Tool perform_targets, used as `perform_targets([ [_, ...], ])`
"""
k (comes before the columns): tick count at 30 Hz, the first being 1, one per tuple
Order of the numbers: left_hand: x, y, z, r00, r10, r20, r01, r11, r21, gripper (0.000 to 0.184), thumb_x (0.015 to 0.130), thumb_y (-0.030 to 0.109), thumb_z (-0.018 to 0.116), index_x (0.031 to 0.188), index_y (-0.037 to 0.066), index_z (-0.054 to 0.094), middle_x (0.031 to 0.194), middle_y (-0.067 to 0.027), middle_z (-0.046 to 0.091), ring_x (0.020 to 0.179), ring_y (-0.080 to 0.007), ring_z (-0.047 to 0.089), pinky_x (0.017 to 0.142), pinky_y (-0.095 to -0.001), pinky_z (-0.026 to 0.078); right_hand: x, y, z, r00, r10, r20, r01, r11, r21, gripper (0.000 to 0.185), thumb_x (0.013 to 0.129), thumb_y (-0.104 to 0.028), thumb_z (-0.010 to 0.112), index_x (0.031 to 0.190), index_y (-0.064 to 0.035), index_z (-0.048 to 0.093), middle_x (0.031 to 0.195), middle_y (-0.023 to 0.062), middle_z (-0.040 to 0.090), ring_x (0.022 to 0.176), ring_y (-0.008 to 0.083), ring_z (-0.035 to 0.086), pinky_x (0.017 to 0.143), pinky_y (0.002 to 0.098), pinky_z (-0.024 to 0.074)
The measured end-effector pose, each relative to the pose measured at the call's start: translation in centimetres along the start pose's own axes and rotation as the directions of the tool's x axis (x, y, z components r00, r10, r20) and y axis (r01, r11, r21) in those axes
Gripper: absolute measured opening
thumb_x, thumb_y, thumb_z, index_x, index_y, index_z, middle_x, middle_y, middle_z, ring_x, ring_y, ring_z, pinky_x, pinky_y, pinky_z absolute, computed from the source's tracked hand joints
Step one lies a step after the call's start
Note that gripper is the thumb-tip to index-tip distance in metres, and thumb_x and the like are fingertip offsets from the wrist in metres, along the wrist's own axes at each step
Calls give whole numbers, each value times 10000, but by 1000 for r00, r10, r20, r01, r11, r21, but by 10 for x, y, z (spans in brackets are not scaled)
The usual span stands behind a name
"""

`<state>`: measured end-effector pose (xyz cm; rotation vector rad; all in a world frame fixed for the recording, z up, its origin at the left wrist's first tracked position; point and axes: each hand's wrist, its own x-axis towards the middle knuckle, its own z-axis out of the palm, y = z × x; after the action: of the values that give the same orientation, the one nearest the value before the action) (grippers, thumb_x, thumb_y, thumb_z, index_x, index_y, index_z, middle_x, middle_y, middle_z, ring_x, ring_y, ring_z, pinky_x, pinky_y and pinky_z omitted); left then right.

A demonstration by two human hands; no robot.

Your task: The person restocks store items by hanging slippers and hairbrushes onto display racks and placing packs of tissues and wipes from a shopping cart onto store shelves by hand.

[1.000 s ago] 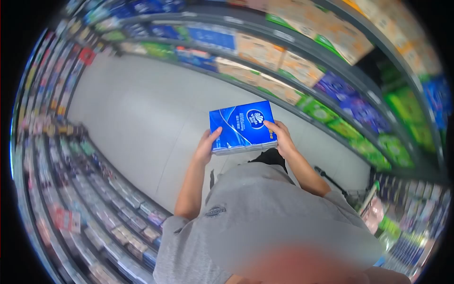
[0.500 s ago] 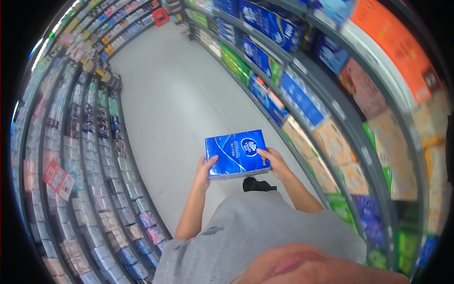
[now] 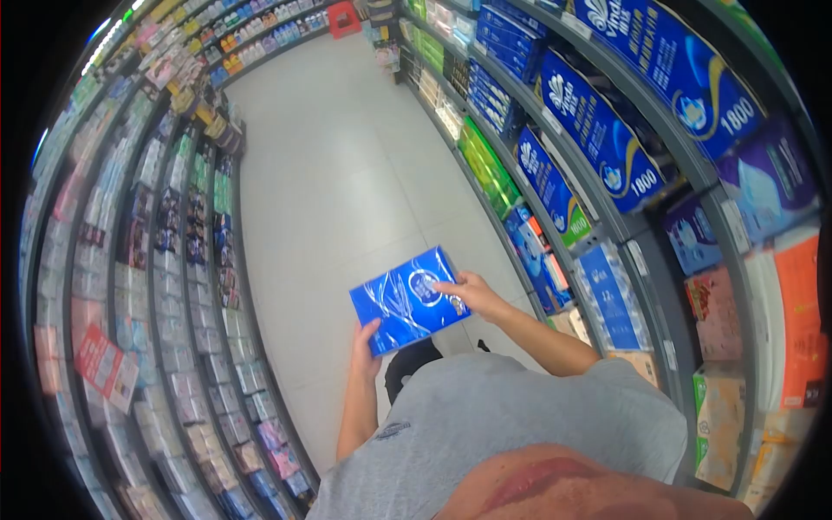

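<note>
A shiny blue tissue pack (image 3: 400, 303) with a white round logo is held in front of my body, above the floor. My left hand (image 3: 366, 345) grips its left end, thumb resting on the top face. At the right end my right hand (image 3: 472, 293) is closed on it, with the thumb lying across the top near the logo. The pack is tilted, its right end farther up in the view. Its underside and most of my fingers are hidden.
Shelves of small packs (image 3: 186, 347) line the left, with a red and white sign (image 3: 106, 368) jutting out. On the right stand large blue tissue packs (image 3: 598, 130) and an orange pack (image 3: 793, 312). A grey floor (image 3: 321, 173) runs to a red stool (image 3: 344, 19).
The pack has shifted slightly left in view and turned, its right end rising. Both hands keep hold of it. The view has moved along the aisle, showing more blue packs on the right.
</note>
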<state>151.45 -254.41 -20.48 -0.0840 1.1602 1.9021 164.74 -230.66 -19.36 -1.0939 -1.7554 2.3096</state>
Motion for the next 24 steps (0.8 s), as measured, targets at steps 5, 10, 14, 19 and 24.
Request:
perform_targets([
  [5,143,79,7,999,-29,21,29,999,20,445,865,186,631,1250,19,482,1127,-83,605,1023,-185,593,866,-329,491,99,-87,16,995,27,-97,-20,997,71,549,767,-310,771,1079,84,550,977,153,649,841,156,643,743,276,516],
  [10,294,206,98,950,147,276,-231,924,303,453,878,223,643,1248,12,489,1140,-79,606,996,-149,593,881,-302,479,202,-202,-6,944,-254,-211,288,947,144,544,800,-321,730,1104,90,543,996,144,646,865,160,637,753,276,514],
  [14,360,271,171,920,150,361,-279,899,338,537,827,130,691,1281,10,431,1126,-94,594,998,-158,580,873,-289,465,238,-270,-20,875,-378,-302,456,854,252,520,832,-261,691,1187,70,503,1038,132,629,896,158,628,779,280,509],
  [19,453,259,182,933,-24,360,-116,925,361,560,799,138,725,1255,-12,436,1055,-117,624,919,-171,618,816,-298,506,308,-249,-53,860,-242,-449,385,885,261,523,826,-291,704,1161,73,531,1041,135,627,914,172,621,801,286,495],
  [24,559,246,190,942,-220,252,91,893,440,580,787,145,741,1247,-56,451,1037,-145,636,891,-194,642,802,-307,516,377,-246,-81,886,-24,-463,214,908,361,544,823,-336,711,1110,102,561,1009,145,654,870,163,638,768,275,502],
])
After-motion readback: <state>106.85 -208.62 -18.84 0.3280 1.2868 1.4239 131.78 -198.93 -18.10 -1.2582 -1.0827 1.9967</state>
